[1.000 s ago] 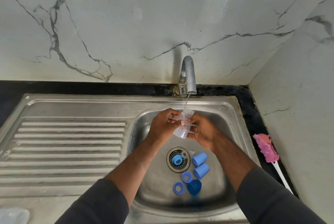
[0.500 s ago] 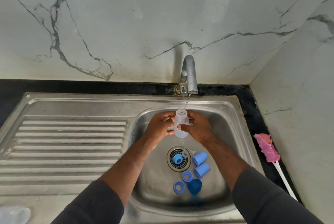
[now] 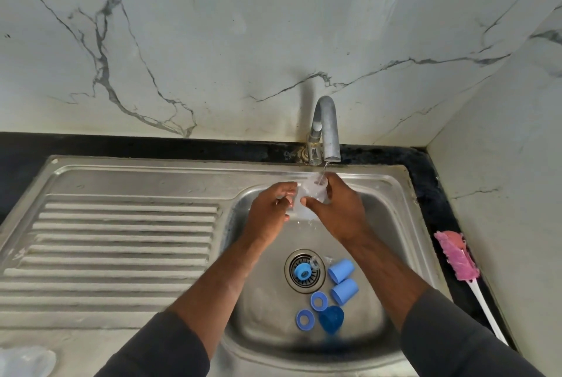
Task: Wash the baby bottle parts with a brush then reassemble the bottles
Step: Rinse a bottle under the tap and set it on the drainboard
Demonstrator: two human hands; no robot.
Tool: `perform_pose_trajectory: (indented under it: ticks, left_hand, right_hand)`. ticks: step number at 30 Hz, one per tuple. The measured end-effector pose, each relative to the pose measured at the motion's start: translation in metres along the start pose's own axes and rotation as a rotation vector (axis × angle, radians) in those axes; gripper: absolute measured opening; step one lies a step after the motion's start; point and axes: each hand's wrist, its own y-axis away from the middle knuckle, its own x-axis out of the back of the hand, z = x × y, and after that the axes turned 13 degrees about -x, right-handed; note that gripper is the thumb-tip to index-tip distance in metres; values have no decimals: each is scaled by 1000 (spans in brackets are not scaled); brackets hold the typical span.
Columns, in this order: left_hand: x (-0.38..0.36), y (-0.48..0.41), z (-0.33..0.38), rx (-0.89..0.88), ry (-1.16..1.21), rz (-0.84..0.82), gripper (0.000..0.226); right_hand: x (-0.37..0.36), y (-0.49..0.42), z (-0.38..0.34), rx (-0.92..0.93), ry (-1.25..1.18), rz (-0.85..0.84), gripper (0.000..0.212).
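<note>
A clear baby bottle (image 3: 307,196) is upright under the tap (image 3: 326,130), and a thin stream of water runs into its mouth. My right hand (image 3: 337,209) grips the bottle from the right. My left hand (image 3: 270,211) touches its left side with curled fingers. Down in the sink basin (image 3: 395,224) lie two light-blue caps (image 3: 342,279), two blue rings (image 3: 311,309), a dark-blue cap (image 3: 331,319) and a blue ring (image 3: 302,271) on the drain strainer. A pink bottle brush (image 3: 456,256) with a white handle lies on the dark counter at the right.
The ribbed steel drainboard (image 3: 121,243) stretches to the left of the basin. A clear plastic piece (image 3: 24,361) sits at the bottom-left corner. Marble walls close in behind and on the right.
The bottle went from tilted to upright and rose toward the spout; water now runs into its mouth. Both hands moved up and back with it.
</note>
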Motion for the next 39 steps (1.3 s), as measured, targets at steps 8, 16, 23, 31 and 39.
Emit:
perform_pose_trajectory:
  ticks: [8,16,23,31,39]
  left_hand:
    - [12,3,-13,26,-169,107,35]
    - [16,7,-15,47,-202,62,35]
    - [18,8,-19,75,-207,31,37]
    - [20,9,-20,86,-229,-2,39]
    - [18,10,-22,90,-204,-14,39]
  right_hand:
    - [-13,7,7,21,88,49,44]
    - [-13,8,11,-12,128,62,43]
    - [-13,7,13,-43,231,-18,47]
    - [-18,9,11,-46,193,56,42]
    - [-18,6,12,-17,154,16,43]
